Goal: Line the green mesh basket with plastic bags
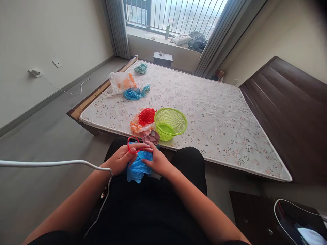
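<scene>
A thin red cord loop [133,139] rises from my left hand [124,156], passing around its fingers and thumb. My left fingertips reach across to meet those of my right hand [158,160]. A crumpled blue plastic bag [139,168] lies between the two hands, over my lap. My right thumb presses on the bag, while its other fingers curl against the left fingertips. Beyond my hands, a pinkish cloth [151,136] rests at the mattress edge, close to a green plastic basket [170,109] standing upright.
On the mattress [209,109] lie a red plastic bag [146,116], a white-and-orange bag [121,81], another blue bag [132,94] and a teal bundle [141,68]. A white cable [63,164] crosses by my left forearm. The dark headboard [286,115] stands at right.
</scene>
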The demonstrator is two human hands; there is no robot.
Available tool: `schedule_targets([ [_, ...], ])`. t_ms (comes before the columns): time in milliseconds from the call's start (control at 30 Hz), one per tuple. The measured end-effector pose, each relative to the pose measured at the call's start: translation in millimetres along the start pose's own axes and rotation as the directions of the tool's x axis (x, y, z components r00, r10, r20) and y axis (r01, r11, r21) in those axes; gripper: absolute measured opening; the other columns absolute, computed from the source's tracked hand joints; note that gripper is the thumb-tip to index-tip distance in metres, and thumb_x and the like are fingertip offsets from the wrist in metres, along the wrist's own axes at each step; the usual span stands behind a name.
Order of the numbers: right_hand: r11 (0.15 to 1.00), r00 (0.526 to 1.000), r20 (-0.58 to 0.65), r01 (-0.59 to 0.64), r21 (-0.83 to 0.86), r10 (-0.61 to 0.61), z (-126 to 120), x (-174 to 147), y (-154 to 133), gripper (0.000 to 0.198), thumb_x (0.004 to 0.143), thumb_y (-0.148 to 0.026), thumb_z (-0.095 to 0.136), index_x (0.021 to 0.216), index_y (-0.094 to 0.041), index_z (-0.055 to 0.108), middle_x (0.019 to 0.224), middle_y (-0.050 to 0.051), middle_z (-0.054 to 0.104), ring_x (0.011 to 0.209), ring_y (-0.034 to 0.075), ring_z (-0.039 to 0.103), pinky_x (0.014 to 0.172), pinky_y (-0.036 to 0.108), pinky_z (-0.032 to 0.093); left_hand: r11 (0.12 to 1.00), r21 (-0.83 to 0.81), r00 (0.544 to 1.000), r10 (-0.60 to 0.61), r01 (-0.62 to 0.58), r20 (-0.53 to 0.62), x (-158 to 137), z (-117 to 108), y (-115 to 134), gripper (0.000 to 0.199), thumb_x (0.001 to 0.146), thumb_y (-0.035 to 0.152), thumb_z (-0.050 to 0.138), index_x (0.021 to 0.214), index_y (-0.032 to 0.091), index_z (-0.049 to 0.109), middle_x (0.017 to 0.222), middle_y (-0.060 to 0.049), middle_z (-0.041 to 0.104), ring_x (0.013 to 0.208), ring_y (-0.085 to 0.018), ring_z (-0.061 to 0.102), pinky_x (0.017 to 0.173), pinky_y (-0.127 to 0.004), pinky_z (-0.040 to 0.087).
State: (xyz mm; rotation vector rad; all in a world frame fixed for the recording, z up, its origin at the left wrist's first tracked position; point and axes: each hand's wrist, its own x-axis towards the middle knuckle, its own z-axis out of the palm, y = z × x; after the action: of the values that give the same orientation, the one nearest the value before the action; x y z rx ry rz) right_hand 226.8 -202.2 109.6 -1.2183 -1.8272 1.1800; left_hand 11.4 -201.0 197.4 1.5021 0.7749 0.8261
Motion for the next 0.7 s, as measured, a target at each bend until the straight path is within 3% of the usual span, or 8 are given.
schedule_targets([
  [100, 0.99, 0.975, -0.174, -0.138, -0.004, 0.135, -3.9, 7.9, 16.0, 0.029, 0.08, -0.022, 0.061, 0.107, -0.021, 0.069, 0.105, 0.006, 0.073, 0.1, 0.024, 0.067, 0.094, 0.039, 0.05, 0.993, 0.092, 0.991, 0.085, -0.075, -0.104, -14.1, -1.5, -2.3, 0.042, 0.098, 0.05, 0.056, 0.099, 0.014, 0.079, 0.071, -0.009, 0.074, 0.047, -0.012, 0.056, 0.046, -0.023, 0.044],
  [200, 0.943, 0.809, -0.493, -0.225, 0.244, 0.32, -32.5, 10.9, 38.3, 0.02, 0.077, -0.026, 0.057, 0.093, -0.022, 0.067, 0.085, 0.001, 0.07, 0.082, 0.02, 0.063, 0.079, 0.033, 0.05, 0.986, 0.154, 0.891, 0.122, -0.059, -0.438, -25.6, -22.3, -18.5, 0.038, 0.095, 0.046, 0.056, 0.09, 0.015, 0.077, 0.056, -0.003, 0.064, 0.05, -0.015, 0.059, 0.05, -0.026, 0.048],
  [267, 0.861, 0.707, -0.559, -0.141, 0.489, 0.433, -53.4, 9.9, 47.0, 0.021, 0.072, -0.03, 0.06, 0.091, -0.022, 0.064, 0.078, -0.001, 0.066, 0.075, 0.018, 0.061, 0.072, 0.03, 0.049, 0.968, 0.23, 0.81, 0.056, 0.098, -0.584, -24.1, -41.9, -32.5, 0.033, 0.092, 0.043, 0.057, 0.095, 0.016, 0.076, 0.058, -0.001, 0.063, 0.054, -0.016, 0.06, 0.056, -0.027, 0.05],
  [367, 0.71, 0.669, -0.533, 0.011, 0.704, 0.518, -72.0, 7.6, 46.4, 0.026, 0.065, -0.031, 0.068, 0.088, -0.022, 0.061, 0.075, -0.003, 0.065, 0.073, 0.016, 0.061, 0.071, 0.028, 0.049, 0.783, 0.477, 0.805, -0.051, 0.4, -0.591, -9.7, -58.7, -45.4, 0.036, 0.086, 0.041, 0.065, 0.111, 0.018, 0.074, 0.069, -0.001, 0.067, 0.065, -0.02, 0.065, 0.067, -0.031, 0.054],
  [433, 0.667, 0.689, -0.498, 0.028, 0.744, 0.527, -73.0, 7.0, 38.7, 0.028, 0.063, -0.031, 0.073, 0.085, -0.022, 0.061, 0.075, -0.004, 0.065, 0.073, 0.016, 0.062, 0.071, 0.028, 0.05, 0.664, 0.661, 0.862, 0.048, 0.35, -0.505, 1.5, -52.0, -44.1, 0.041, 0.084, 0.039, 0.068, 0.12, 0.019, 0.071, 0.089, -0.005, 0.073, 0.086, -0.024, 0.069, 0.082, -0.037, 0.056],
  [533, 0.622, 0.744, -0.387, -0.047, 0.782, 0.544, -61.1, 8.3, 22.2, 0.029, 0.064, -0.033, 0.078, 0.085, -0.022, 0.063, 0.078, -0.002, 0.068, 0.076, 0.017, 0.064, 0.073, 0.029, 0.051, 0.614, 0.787, 0.942, 0.297, -0.063, -0.156, 15.0, -18.8, -32.6, 0.034, 0.09, 0.031, 0.065, 0.122, 0.022, 0.069, 0.124, -0.01, 0.069, 0.121, -0.028, 0.062, 0.108, -0.043, 0.048],
  [600, 0.595, 0.772, -0.325, -0.084, 0.8, 0.546, -49.7, 10.0, 11.3, 0.029, 0.066, -0.037, 0.078, 0.087, -0.022, 0.064, 0.081, -0.001, 0.07, 0.078, 0.018, 0.065, 0.075, 0.031, 0.052, 0.615, 0.724, 0.931, 0.349, -0.313, 0.106, 23.3, 7.3, -27.5, 0.028, 0.094, 0.025, 0.06, 0.12, 0.023, 0.07, 0.124, -0.009, 0.07, 0.121, -0.024, 0.062, 0.109, -0.041, 0.048],
  [700, 0.651, 0.796, -0.342, -0.084, 0.755, 0.499, -37.1, 11.6, -0.6, 0.028, 0.072, -0.042, 0.077, 0.087, -0.022, 0.065, 0.079, -0.002, 0.067, 0.074, 0.016, 0.061, 0.074, 0.03, 0.051, 0.657, 0.637, 0.914, 0.258, -0.403, 0.312, 39.3, 34.9, -36.4, 0.029, 0.098, 0.019, 0.052, 0.121, 0.022, 0.069, 0.118, -0.008, 0.072, 0.109, -0.02, 0.068, 0.098, -0.033, 0.054],
])
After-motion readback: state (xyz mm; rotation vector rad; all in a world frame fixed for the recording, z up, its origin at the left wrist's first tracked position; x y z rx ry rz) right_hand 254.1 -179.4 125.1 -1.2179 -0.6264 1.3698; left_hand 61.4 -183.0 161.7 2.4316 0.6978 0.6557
